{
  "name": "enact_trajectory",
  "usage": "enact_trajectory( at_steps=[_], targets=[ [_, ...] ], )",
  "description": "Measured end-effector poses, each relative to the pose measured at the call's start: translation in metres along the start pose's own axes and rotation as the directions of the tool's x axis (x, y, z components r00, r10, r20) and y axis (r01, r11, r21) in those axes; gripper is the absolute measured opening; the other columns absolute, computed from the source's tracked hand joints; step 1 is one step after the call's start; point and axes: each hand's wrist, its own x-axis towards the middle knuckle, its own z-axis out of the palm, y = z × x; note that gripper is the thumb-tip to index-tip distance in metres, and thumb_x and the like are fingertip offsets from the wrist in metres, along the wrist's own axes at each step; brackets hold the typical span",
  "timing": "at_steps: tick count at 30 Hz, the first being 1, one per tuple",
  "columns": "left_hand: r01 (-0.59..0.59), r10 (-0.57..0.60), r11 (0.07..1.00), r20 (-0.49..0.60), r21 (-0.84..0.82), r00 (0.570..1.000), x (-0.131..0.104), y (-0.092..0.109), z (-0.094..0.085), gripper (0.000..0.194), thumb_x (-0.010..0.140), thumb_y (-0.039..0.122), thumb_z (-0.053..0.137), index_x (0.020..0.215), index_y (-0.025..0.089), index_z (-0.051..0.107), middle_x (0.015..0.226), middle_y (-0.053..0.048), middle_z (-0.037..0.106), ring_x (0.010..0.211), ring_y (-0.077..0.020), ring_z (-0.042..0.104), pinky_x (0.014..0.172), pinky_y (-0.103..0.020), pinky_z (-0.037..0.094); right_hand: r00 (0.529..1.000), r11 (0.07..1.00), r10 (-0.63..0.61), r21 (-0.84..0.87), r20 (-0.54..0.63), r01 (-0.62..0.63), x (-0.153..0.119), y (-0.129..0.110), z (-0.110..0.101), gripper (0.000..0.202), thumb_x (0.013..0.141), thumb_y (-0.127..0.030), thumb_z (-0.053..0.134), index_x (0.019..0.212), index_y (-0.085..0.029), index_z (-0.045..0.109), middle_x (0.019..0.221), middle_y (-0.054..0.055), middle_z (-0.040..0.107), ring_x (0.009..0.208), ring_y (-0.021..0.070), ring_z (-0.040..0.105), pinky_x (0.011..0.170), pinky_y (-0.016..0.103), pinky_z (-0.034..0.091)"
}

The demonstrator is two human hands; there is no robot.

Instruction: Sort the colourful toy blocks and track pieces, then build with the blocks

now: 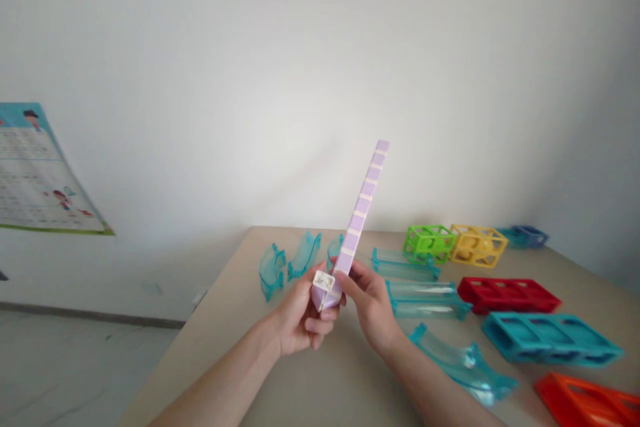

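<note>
Head view: left hand (303, 319) and right hand (371, 301) grasp a purple bar (358, 217) with their fingers above the table (295, 390).

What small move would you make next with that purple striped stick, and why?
Perhaps gently press with the right hand while the left hand steadies the purple striped stick: the right thumb rests near its bent lower end, and the long part rises above both hands.

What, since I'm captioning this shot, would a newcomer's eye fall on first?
Probably the lilac stick with pale bands, rising from the left hand and right hand against the wall. Next, likely, the red frame and orange frame at the right of the table.
</note>
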Motion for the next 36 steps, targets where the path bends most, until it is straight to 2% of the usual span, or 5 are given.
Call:
enact_trajectory(
  at_steps=[5, 11, 25, 32, 36],
  targets=[
    [0.046, -0.043, 0.998, 0.075, -0.039, 0.996, -0.002, 0.005, -0.005, 0.059, 0.083, 0.064, 0.038, 0.075, 0.011, 0.062, 0.043, 0.006, 0.039, 0.028, -0.0045, 0.025, 0.025, -0.018, 0.035, 0.998, 0.976, 0.053, 0.212, 0.031, -0.058, 0.000, 0.004, 0.001, 0.029, 0.078, -0.037, 0.071, 0.098, -0.016, 0.069, 0.076, 0.002, 0.064, 0.068, 0.0142, 0.054, 0.070, 0.027, 0.043],
    [0.151, -0.118, 0.979, 0.228, -0.137, 0.967, -0.007, 0.007, -0.004, 0.055, 0.085, 0.059, 0.039, 0.074, 0.010, 0.061, 0.046, 0.003, 0.044, 0.029, -0.0062, 0.032, 0.026, -0.018, 0.023, 0.989, 0.911, 0.137, 0.384, 0.062, -0.151, -0.003, 0.000, 0.005, 0.033, 0.072, -0.035, 0.077, 0.098, -0.018, 0.068, 0.079, 0.003, 0.067, 0.064, 0.0149, 0.058, 0.069, 0.027, 0.046],
    [0.080, -0.038, 0.959, 0.155, -0.272, 0.987, 0.000, -0.003, -0.003, 0.059, 0.091, 0.057, 0.034, 0.077, 0.006, 0.061, 0.051, 0.004, 0.043, 0.031, -0.0010, 0.025, 0.028, -0.013, 0.019, 0.999, 0.979, 0.047, 0.199, -0.014, -0.043, -0.002, 0.003, 0.003, 0.036, 0.072, -0.043, 0.074, 0.093, -0.017, 0.061, 0.069, 0.001, 0.062, 0.053, 0.0119, 0.049, 0.052, 0.024, 0.040],
    [0.130, -0.065, 0.955, 0.240, -0.266, 0.969, -0.003, 0.001, -0.004, 0.055, 0.091, 0.051, 0.039, 0.076, 0.004, 0.062, 0.049, 0.002, 0.044, 0.030, -0.0002, 0.024, 0.028, -0.010, 0.017, 0.997, 0.978, 0.052, 0.199, 0.054, -0.061, -0.002, -0.004, 0.004, 0.035, 0.072, -0.045, 0.074, 0.090, -0.016, 0.063, 0.072, 0.004, 0.064, 0.061, 0.0169, 0.056, 0.061, 0.028, 0.045],
    [0.104, -0.041, 0.948, 0.209, -0.300, 0.977, 0.000, -0.002, -0.002, 0.057, 0.091, 0.053, 0.038, 0.074, 0.004, 0.061, 0.049, 0.003, 0.042, 0.030, 0.0000, 0.022, 0.028, -0.011, 0.021, 0.999, 0.981, 0.033, 0.189, 0.011, -0.034, -0.003, 0.001, 0.005, 0.036, 0.075, -0.046, 0.071, 0.093, -0.017, 0.062, 0.073, 0.003, 0.063, 0.059, 0.0148, 0.054, 0.059, 0.027, 0.044]
  ],
)
